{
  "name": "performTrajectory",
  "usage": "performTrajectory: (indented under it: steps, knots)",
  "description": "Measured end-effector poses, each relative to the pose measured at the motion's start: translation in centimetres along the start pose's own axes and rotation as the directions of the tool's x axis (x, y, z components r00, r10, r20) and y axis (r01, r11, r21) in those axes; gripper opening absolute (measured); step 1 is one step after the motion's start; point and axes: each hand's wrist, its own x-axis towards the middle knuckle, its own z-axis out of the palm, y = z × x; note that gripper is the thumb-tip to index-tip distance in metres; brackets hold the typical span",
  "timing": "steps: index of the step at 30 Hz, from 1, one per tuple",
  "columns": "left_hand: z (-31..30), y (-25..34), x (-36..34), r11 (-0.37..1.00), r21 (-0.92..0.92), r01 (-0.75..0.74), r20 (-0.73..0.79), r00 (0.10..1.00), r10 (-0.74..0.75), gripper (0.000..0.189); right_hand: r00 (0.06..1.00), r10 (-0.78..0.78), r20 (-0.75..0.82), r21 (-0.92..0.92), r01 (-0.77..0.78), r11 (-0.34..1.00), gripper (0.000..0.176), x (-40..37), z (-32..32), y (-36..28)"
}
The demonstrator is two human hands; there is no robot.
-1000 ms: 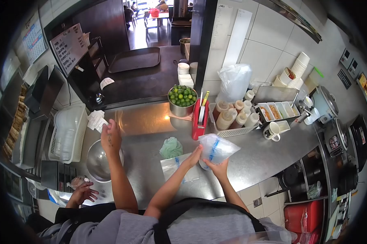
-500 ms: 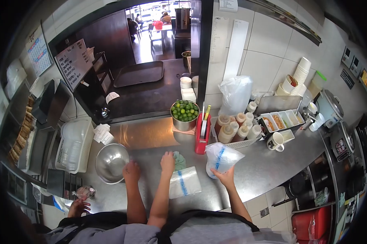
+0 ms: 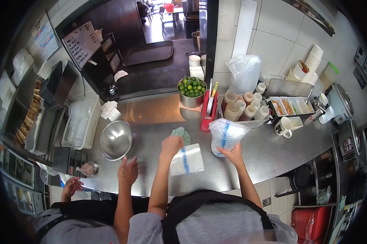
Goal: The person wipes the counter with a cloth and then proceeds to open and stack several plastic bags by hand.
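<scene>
My right hand (image 3: 232,154) grips the lower side of a puffed-out clear plastic bag (image 3: 229,132) with a blue printed stripe, just above the steel counter. My left hand (image 3: 172,145) has its fingers curled together over the counter; whether something small is in them is hidden. It hovers by the upper left edge of a flat stack of clear bags (image 3: 193,158) with a blue stripe. Just behind that hand lies a crumpled green cloth (image 3: 181,134).
A co-worker stands at the left, both hands (image 3: 128,171) over the counter edge, near a steel bowl (image 3: 116,140) and a small wrapped bundle (image 3: 89,168). Behind are a pot of limes (image 3: 191,90), a red dispenser (image 3: 208,112), a bottle basket (image 3: 248,123) and a mug (image 3: 283,126).
The whole view has shifted. The co-worker's hand has moved off the bowl and opened. My left hand has moved slightly, still curled; my right hand keeps hold of the bag.
</scene>
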Motion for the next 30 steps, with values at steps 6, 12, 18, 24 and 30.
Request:
performTrajectory:
  steps: [6, 12, 18, 24, 30]
  knots:
    - [5.6, -4.3, -6.2, 0.993, -0.106, -0.054, 0.025, 0.998, 0.057, 0.008, 0.993, 0.049, 0.109, -0.019, -0.047, 0.999, 0.081, -1.1, -0.7, 1.1]
    - [5.3, -3.1, -7.1, 0.99, -0.143, -0.011, -0.175, 0.984, -0.014, 0.009, 0.975, 0.038, 0.221, -0.282, 0.026, 0.959, 0.083, -0.2, -1.8, -2.3]
    - [2.1, -2.6, -3.9, 0.564, -0.804, -0.19, -0.359, 0.91, -0.205, 0.009, 0.977, -0.204, -0.068, -0.538, 0.136, 0.832, 0.068, -1.0, -4.2, -10.9]
    - [-3.7, 1.4, -5.5, 0.333, -0.895, -0.298, -0.409, 0.845, -0.344, 0.005, 0.925, -0.355, -0.133, -0.329, 0.297, 0.897, 0.05, -2.7, -3.3, -11.4]
    - [-8.1, 6.9, -12.3, 0.383, -0.874, -0.299, -0.325, 0.946, -0.004, 0.001, 0.959, -0.264, 0.103, -0.019, 0.267, 0.963, 0.051, -1.9, 4.2, -16.8]
